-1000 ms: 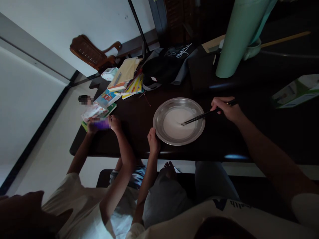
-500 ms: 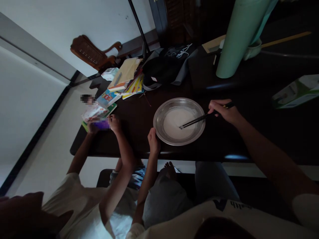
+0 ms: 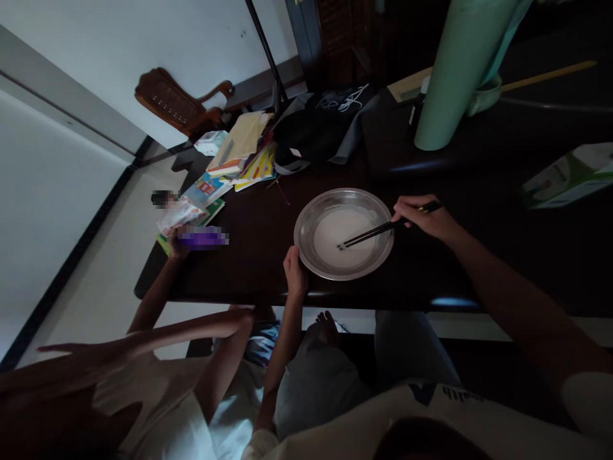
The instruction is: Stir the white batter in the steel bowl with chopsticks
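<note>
A round metal basin [image 3: 306, 220] stands near the front edge of the dark table, with a pale, milky mixture [image 3: 345, 223] in its bottom. My left hand [image 3: 294, 269] grips the basin's left rim, thumb up along the side. Over the right rim, my right hand [image 3: 424, 216] is closed around a pair of black chopsticks [image 3: 368, 235]. Their tips dip into the mixture near the middle of the basin.
To my left a person holds a purple-screened phone [image 3: 204, 237] in one hand [image 3: 177, 246]. Books [image 3: 242, 150] and a black bag [image 3: 316, 131] lie behind the basin. A green bottle [image 3: 454, 83] and a green-white carton [image 3: 569, 176] stand to the right.
My right hand and the chopsticks have shifted slightly left, their tips moving through the mixture. The neighbour's one hand has left the phone and swung back toward their head.
</note>
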The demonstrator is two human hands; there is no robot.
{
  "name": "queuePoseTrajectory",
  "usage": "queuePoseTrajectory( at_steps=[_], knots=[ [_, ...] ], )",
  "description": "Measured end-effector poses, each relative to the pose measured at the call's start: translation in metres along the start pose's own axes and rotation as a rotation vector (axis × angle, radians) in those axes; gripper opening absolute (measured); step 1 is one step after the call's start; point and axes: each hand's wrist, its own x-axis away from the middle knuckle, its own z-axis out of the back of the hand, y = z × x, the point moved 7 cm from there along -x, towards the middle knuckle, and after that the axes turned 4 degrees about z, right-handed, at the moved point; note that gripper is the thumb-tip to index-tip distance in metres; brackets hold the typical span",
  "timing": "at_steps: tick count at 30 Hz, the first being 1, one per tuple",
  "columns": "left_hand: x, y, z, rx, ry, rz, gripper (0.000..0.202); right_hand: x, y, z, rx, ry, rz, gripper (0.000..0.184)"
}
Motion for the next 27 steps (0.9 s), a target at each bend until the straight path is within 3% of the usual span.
queuePoseTrajectory(
  at_steps=[3, 9, 15, 18, 22, 27],
  knots=[
    [-0.001, -0.002, 0.001, 0.012, 0.005, 0.011, 0.042, -0.001, -0.002, -0.007, 0.037, -0.012, 0.035, 0.032],
    [-0.001, -0.002, 0.001, 0.008, 0.021, 0.019, 0.042, 0.000, -0.001, 0.017, 0.013, 0.145, 0.030, 0.038],
    [0.001, 0.003, 0.000, 0.006, 0.036, 0.040, 0.043, 0.000, -0.003, -0.007, 0.005, -0.024, 0.041, 0.029],
    [0.002, 0.005, -0.002, 0.000, 0.020, 0.035, 0.043, -0.002, -0.003, -0.003, 0.042, 0.026, 0.055, 0.026],
    [0.002, 0.005, -0.002, 0.012, 0.029, 0.033, 0.041, -0.001, 0.000, 0.015, 0.012, 0.133, 0.031, 0.036],
    [0.002, 0.002, -0.001, 0.023, 0.029, 0.047, 0.043, 0.000, -0.001, 0.001, 0.008, 0.012, 0.011, 0.036]
  ],
)
